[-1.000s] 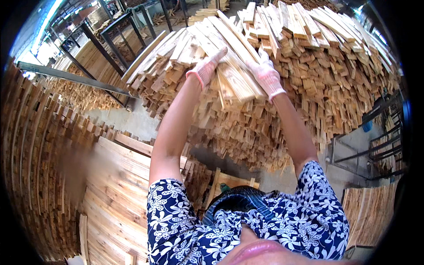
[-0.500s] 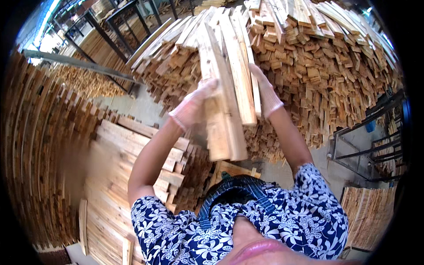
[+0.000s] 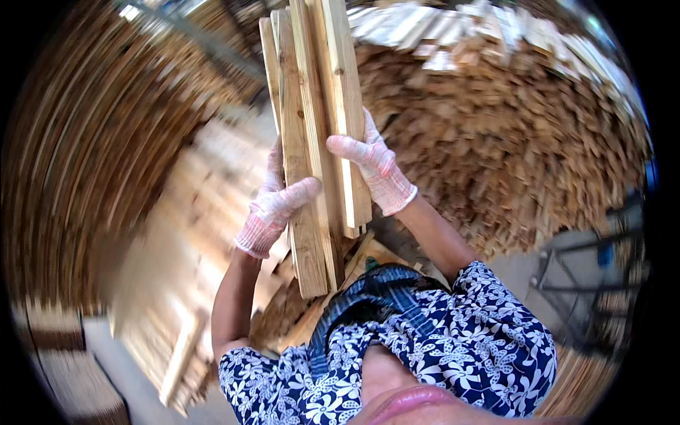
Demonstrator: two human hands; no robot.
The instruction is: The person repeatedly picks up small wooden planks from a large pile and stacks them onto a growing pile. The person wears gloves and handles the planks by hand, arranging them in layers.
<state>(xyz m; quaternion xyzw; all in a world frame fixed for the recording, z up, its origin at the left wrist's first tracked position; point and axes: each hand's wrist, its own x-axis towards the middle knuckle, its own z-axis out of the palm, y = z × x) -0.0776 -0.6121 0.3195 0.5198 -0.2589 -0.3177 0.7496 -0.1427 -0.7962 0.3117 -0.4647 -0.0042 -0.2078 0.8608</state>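
Between my two gloved hands is a bundle of several long wooden boards (image 3: 306, 117), held up lengthwise in front of my chest. My left hand (image 3: 276, 205) grips the bundle's left side, its thumb across the front board. On the right side, my right hand (image 3: 370, 161) clasps the boards a little higher, thumb over the front face. Both gloves are pale pinkish knit. The near ends of the boards are uneven, those on the left reaching closer to me. The fingers behind the boards are mostly hidden.
A large heap of short boards (image 3: 489, 134) rises at the right and back. At the left lies a low stack of pale boards (image 3: 191, 219), blurred, beside a tall stack (image 3: 85, 163). A dark metal frame (image 3: 588, 283) stands at the far right.
My hands have drawn the boards off the big heap and swung them left, gathered into one bundle. The view has turned, bringing the low pale stack closer to the bundle.
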